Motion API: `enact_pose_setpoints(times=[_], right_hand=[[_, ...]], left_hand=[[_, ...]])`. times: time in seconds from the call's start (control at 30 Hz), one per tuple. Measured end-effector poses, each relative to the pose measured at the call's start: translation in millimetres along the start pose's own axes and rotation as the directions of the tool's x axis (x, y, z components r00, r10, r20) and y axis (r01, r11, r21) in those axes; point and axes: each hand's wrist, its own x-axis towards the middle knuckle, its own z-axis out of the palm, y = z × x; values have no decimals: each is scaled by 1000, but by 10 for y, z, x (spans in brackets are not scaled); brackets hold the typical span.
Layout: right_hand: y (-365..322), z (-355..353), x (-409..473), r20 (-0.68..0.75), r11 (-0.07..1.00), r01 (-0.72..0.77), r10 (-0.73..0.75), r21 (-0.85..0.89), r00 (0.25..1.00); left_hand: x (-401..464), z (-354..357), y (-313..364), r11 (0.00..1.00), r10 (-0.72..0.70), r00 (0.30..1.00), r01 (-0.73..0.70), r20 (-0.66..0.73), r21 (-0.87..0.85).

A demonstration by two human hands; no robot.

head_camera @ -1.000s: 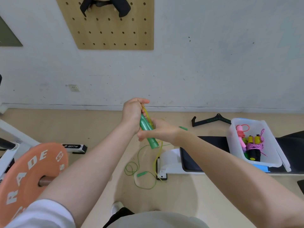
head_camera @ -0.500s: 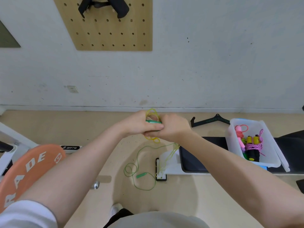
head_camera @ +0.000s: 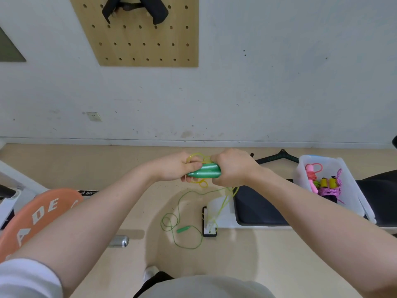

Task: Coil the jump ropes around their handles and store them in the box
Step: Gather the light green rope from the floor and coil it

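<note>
Both hands meet in front of me over the floor. My right hand (head_camera: 232, 166) grips the green jump-rope handles (head_camera: 205, 171), which lie level between the hands. My left hand (head_camera: 176, 169) pinches the yellow-green rope (head_camera: 194, 157) looped around them. The rest of that rope hangs down past the bench end. On the floor lies another green rope (head_camera: 182, 230) in loose loops with a small green handle. A clear plastic box (head_camera: 348, 190) on the bench at right holds coiled pink, purple and yellow-handled ropes.
A black padded bench (head_camera: 257, 207) with a white frame stands right of centre. An orange weight plate (head_camera: 36, 218) on a barbell is at the left. A black bar attachment (head_camera: 279, 157) lies by the wall. A wooden pegboard (head_camera: 139, 35) hangs above.
The hands have come down and together, and the green handles have turned from upright to level. More rope is looped around the handles. The view shifted slightly.
</note>
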Motion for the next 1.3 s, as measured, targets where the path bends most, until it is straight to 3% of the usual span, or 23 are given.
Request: enact_pose_setpoints(times=[0.1,0.2,0.37,0.67,0.83,1.0,1.1,1.2,1.23,1.27,1.3], right_hand=[[-134,-8,-10,16,988,58,-57,-141,998],[-214,-42,4,-37,982,60,-68,-178,997],[-227,9,-14,-60,986,56,-66,-155,996],[31,12,-14,-42,977,123,-118,172,992],[166,-126,13,-37,816,149,-155,558,987],[171,-113,-17,-25,677,151,-193,720,981],[124,-42,7,-85,442,121,-102,889,991],[61,64,77,25,110,-26,10,994,1000],[42,121,86,62,50,-64,44,997,997],[24,190,88,74,51,-78,84,996,994],[3,250,82,60,141,-78,129,987,990]], left_hand=[[-32,-83,137,986,-155,982,147,112,73],[-17,-60,234,966,-230,965,209,128,155],[-26,30,167,978,-128,990,116,59,173],[-98,33,88,922,-6,998,30,-62,386],[-126,100,78,908,75,995,-41,-67,417],[-181,84,45,947,165,972,-109,-168,303],[-195,99,12,945,212,950,-140,-228,297],[-191,104,5,961,233,918,-168,-319,218],[-184,91,-9,966,239,896,-181,-375,184],[-174,64,-44,969,232,873,-170,-429,179],[-169,31,-90,972,208,858,-126,-469,199]])
